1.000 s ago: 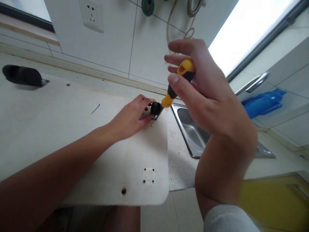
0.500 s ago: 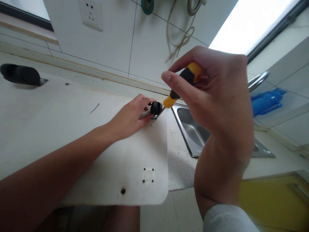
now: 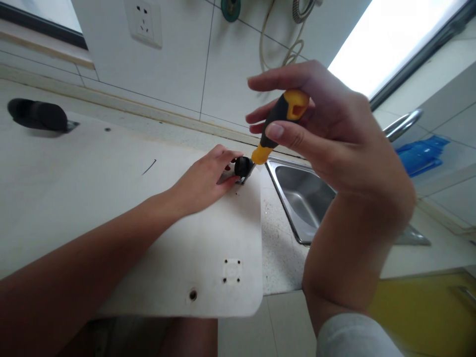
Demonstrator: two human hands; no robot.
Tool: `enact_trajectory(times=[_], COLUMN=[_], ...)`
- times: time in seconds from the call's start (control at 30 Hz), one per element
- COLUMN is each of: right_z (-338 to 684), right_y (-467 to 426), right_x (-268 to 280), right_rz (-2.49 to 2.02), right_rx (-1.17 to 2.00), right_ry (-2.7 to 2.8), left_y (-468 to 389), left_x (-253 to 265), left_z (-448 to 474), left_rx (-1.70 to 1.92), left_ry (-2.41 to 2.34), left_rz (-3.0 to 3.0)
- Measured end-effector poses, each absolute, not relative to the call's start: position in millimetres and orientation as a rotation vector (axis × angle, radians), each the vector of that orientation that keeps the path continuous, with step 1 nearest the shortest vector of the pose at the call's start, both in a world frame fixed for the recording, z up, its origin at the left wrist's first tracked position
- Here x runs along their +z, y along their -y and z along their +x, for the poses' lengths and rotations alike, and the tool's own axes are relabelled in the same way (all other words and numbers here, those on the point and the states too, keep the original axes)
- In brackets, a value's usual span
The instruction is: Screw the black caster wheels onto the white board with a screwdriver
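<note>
A white board [image 3: 171,267] lies flat on the counter, with a small black caster wheel [image 3: 243,167] upright near its far right corner. My left hand [image 3: 201,183] is closed round the wheel's left side, fingers behind and thumb in front. In my right hand [image 3: 334,134] is a yellow and black screwdriver [image 3: 277,121], tilted, its shaft reaching down to the foot of the wheel. The thumb presses on the handle while the other fingers stretch out past it. Where the tip meets the screw is too small to make out.
A second black caster [image 3: 39,115] stands at the board's far left. Four small holes [image 3: 232,271] mark the near right corner. Right of the board is a steel sink [image 3: 297,193] with a faucet [image 3: 403,124] and a blue object [image 3: 424,154]. A tiled wall with a socket [image 3: 144,22] rises behind.
My right hand's fingers have opened out from their curl around the screwdriver handle, and the wrist has swung right. The handle has turned. My left hand keeps its place on the caster wheel.
</note>
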State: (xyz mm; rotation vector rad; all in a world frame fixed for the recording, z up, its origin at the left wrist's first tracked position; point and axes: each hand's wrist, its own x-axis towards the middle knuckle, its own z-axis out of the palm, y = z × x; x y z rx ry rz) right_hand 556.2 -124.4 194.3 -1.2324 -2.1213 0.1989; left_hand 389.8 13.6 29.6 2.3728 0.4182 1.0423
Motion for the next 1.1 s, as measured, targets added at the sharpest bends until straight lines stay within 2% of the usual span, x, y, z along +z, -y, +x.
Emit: enact_trajectory(times=[0.17, 0.3, 0.37, 0.43, 0.57, 0.63, 0.77, 0.87, 1.0, 1.1], right_z=[540, 525, 525, 531, 541, 539, 523, 516, 500, 463], right_y=[129, 125, 123, 126, 134, 133, 127, 148, 220, 285], right_x=[192, 182, 178, 179, 186, 187, 178, 163, 117, 67], right_rz=[-1.35, -1.589, -1.7, -1.725, -1.517, -1.558, -1.743, -1.651, -1.455, -1.336], right_rx=[-0.061, -0.656, -0.858, -0.752, -0.094, -0.168, -0.751, -0.914, -0.88, -0.501], right_ry=[2.095, 1.812, 1.691, 1.761, 2.078, 2.002, 1.633, 1.36, 0.722, 0.255], left_y=[-14, -13, -14, -14, -16, -16, -15, -13, -13, -6], left_x=[29, 29, 29, 28, 25, 25, 25, 26, 29, 38], left_z=[389, 389, 390, 390, 391, 391, 390, 389, 391, 391], left_rx=[1.053, 1.059, 1.068, 1.073, 1.067, 1.061, 1.027, 1.003, 0.967, 0.987], left_ry=[-0.37, -0.397, -0.402, -0.394, -0.376, -0.367, -0.364, -0.36, -0.392, -0.426], left_rz=[2.366, 2.366, 2.359, 2.358, 2.366, 2.375, 2.412, 2.421, 2.461, 2.504])
